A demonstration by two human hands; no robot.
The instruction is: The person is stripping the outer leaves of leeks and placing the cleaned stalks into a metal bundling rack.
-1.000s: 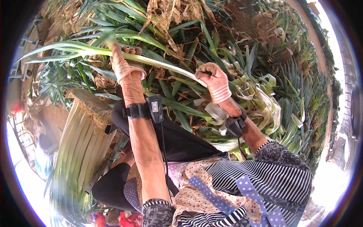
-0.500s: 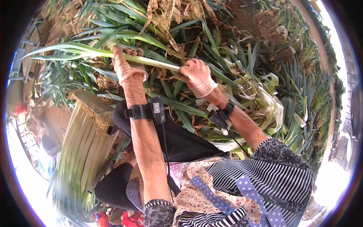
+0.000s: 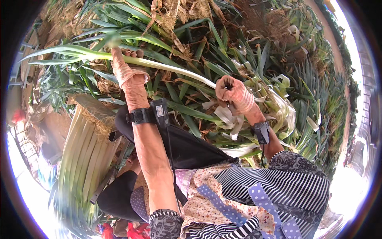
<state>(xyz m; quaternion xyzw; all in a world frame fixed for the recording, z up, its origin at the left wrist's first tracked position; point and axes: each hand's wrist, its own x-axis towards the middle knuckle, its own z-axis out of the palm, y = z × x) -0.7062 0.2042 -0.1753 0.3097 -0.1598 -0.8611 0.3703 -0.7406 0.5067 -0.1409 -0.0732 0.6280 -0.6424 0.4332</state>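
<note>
A long leek [image 3: 167, 68] lies across in front of me, its green leaves fanned out to the left and its pale stem bending down to the right. My left hand [image 3: 126, 68], in a fabric wrap, is closed around it where the green meets the white. At the stem's white end is my right hand [image 3: 235, 95], also wrapped, its fingers curled shut; the leek's tip is hidden at them. White strips of peeled leaf [image 3: 230, 120] hang just below this hand; whether it also holds them I cannot tell.
A heap of leeks [image 3: 310, 91] spreads ahead and to the right, with dry roots [image 3: 179, 16] at the top. Loose pale peelings [image 3: 284, 107] lie on the right. Several cleaned leeks [image 3: 85, 147] are stacked on the left by my leg, roots upward.
My right hand has moved right and slightly down, away from the left, baring more of the now curved stem. White strips have appeared below it. My left hand has shifted slightly left.
</note>
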